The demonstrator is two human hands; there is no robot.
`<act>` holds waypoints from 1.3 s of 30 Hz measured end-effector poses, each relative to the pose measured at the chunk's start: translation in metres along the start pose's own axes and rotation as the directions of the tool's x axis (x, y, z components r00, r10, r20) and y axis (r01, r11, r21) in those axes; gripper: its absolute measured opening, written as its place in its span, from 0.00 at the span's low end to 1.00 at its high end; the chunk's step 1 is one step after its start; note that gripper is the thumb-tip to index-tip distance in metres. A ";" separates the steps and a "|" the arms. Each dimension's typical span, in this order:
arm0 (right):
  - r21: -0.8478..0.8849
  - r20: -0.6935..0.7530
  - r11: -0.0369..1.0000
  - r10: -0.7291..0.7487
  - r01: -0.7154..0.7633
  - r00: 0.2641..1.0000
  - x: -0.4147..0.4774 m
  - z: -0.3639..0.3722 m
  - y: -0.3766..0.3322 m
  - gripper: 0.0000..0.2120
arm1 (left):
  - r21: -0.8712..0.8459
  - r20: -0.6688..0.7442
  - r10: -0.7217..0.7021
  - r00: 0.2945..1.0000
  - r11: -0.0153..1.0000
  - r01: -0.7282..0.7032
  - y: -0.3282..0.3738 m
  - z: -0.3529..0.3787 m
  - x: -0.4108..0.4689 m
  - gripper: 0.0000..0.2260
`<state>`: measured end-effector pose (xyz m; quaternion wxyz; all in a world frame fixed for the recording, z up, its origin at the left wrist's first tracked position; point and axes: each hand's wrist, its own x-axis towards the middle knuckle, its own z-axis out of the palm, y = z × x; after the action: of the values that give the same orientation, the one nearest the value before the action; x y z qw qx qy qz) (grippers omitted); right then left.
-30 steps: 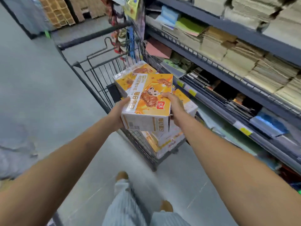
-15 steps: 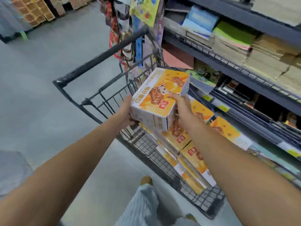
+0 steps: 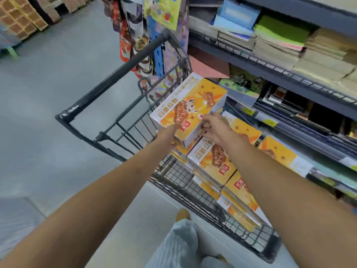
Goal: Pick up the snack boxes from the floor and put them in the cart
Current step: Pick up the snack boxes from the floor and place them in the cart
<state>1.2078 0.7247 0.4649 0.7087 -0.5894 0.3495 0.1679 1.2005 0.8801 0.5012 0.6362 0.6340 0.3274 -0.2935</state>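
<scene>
An orange and white snack box lies tilted on top of several like boxes stacked in the black wire cart. My left hand holds the box's near left corner, thumb on its top face. On the near right edge, my right hand touches the box with spread fingers. More boxes fill the cart's right side.
The cart's black handle bar runs up to the left of the boxes. Grey shelves with stacked notebooks stand close on the right. Hanging packets dangle beyond the cart. Grey floor stretches left; my striped trouser leg is below.
The box has moved forward and down onto the stack in the cart. My right hand has loosened, its fingers now spread. The view has moved closer over the cart.
</scene>
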 end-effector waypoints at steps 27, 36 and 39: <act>0.290 -0.431 0.933 -0.070 0.212 0.900 -0.377 -0.413 0.229 0.15 | 0.517 0.610 0.057 0.790 0.727 -0.451 -0.300 0.307 -0.321 0.06; 0.452 -0.645 0.844 0.085 0.290 0.760 -0.489 -0.523 0.340 0.09 | 0.607 0.745 -0.167 0.645 0.570 -0.553 -0.419 0.405 -0.396 0.19; 0.509 -0.684 0.804 0.162 0.307 0.711 -0.512 -0.556 0.373 0.10 | 0.630 0.752 -0.247 0.611 0.540 -0.558 -0.455 0.440 -0.413 0.18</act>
<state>0.4418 0.3768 0.5182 0.6754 -0.3716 0.5998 -0.2143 0.6078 0.4130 0.5390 0.3603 0.6905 -0.2245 -0.5856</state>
